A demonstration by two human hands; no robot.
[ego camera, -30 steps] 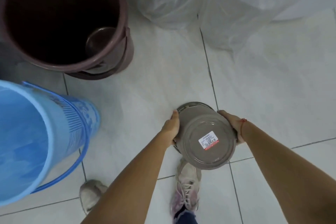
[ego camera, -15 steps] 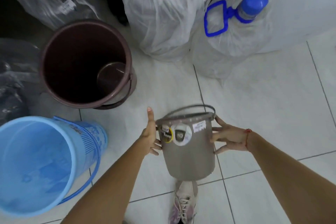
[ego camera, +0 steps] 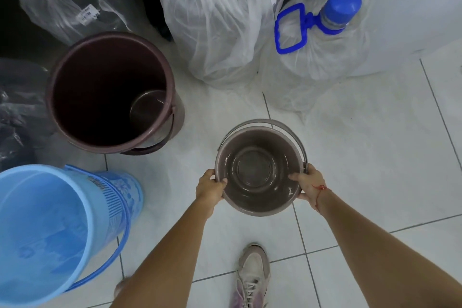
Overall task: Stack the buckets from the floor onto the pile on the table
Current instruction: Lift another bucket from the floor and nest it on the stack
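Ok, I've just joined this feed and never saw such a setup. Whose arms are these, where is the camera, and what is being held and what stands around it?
No machine here: a person works with bare hands, and one wide-angle camera on their head looks forward and down. So the arms reaching in from the bottom edge are the wearer's own.

The left hand and the right hand grip the rim of a small grey bucket on opposite sides. Its mouth faces the camera and it looks empty.

On the tiled floor stand a large brown bucket and a light blue bucket, both open upward. Behind are white plastic bags and a bagged water bottle with a blue cap. A shoe shows below.

No table is in view.
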